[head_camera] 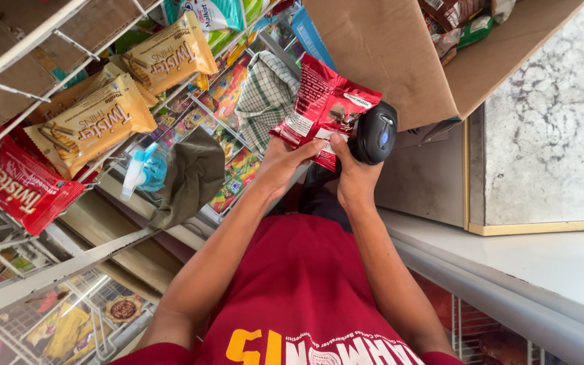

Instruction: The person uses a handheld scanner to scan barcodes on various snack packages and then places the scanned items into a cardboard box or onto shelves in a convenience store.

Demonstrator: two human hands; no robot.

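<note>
Largest in view is the open cardboard box (pixel 400 61), up beyond the right hand (pixel 354 177), with more wrapped snacks showing at its far corner. To the outside of the left hand (pixel 280 164) runs a white wire rack (pixel 28 40) hung with yellow snack bags (pixel 96 122) and a red snack bag (pixel 18 182); a grey-green cloth (pixel 190 176) and a checked cloth (pixel 265 98) hang nearer that hand. Between the two hands sits the red snack packet (pixel 322 108), raised upright, the left hand pinching its lower edge with thumb and fingers. The right hand is wrapped around a black handheld scanner (pixel 374 133), which is pressed up against the packet's right side. As I judge it, the packet is out and being scanned; whether the read has registered cannot be told, and the packet is not yet placed anywhere.
</note>
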